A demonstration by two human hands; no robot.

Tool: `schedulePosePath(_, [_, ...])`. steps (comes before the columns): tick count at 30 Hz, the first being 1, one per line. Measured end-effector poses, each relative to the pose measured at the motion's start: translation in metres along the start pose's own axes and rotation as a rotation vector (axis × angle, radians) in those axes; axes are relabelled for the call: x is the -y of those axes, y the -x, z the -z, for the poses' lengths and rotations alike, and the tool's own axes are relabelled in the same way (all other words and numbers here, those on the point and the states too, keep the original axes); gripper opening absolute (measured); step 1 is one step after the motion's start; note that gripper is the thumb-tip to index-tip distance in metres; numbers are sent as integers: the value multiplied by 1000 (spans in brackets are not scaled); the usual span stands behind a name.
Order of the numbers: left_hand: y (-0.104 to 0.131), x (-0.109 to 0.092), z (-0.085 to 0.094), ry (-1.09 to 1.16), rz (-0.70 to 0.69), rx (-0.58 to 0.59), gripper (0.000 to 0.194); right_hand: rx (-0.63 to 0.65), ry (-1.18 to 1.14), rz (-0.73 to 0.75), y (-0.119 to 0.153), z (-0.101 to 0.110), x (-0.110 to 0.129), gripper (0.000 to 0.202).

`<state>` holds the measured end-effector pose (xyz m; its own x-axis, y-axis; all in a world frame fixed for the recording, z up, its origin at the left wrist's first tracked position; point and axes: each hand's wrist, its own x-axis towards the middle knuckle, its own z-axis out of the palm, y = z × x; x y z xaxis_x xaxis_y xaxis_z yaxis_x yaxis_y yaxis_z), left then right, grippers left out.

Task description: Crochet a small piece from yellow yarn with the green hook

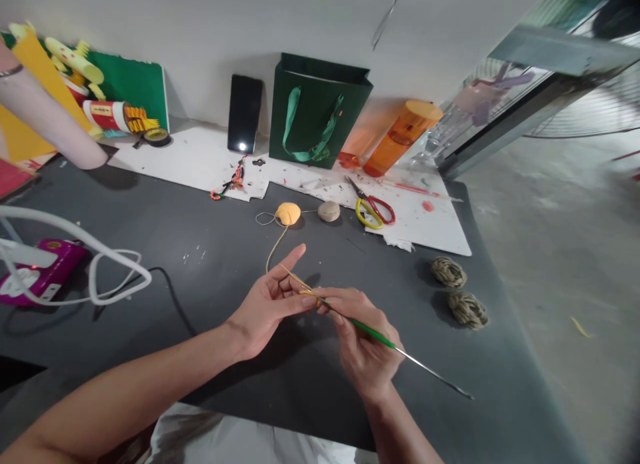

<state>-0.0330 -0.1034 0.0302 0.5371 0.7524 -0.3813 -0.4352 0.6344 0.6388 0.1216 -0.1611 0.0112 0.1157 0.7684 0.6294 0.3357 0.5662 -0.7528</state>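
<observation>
My right hand (367, 341) is closed round the green grip of a crochet hook (373, 332), whose metal shaft sticks out down to the right. Opposite it, my left hand (270, 307) pinches a small piece of yellow crochet work (309, 293) between thumb and fingers, with the index finger stretched out. Yellow yarn (271, 256) runs from this finger back to a yellow yarn ball (288, 214) on the table. The fingertips of both hands meet at the work, so most of it is hidden. A beige yarn ball (329, 211) lies right of the yellow one.
Scissors (373, 207) with red and yellow handles lie on a white board (435, 224). Behind stand a phone (245, 114), a green paper bag (320, 111) and an orange bottle (403, 137). Two grey-green yarn bundles (457, 291) sit at right; a purple power strip (45, 271) with cables at left.
</observation>
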Motion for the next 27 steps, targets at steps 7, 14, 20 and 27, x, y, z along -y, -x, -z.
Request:
schedulePosePath(7, [2,2,-1,-5,-65,27,87,-23,115,0,-2,-3,5,40])
schedulePosePath(14, [4,-3,-3,127,81,53,99,-213,-256,-337,3,-11,-2,13])
schedulePosePath(20, [4,-2,-4,108,56,55,110,-237,-247,-504,10,-7,-6,8])
schedulePosePath(27, [5,-3,-6,107,45,46,113,-314,-223,-513,10,-8,-5,13])
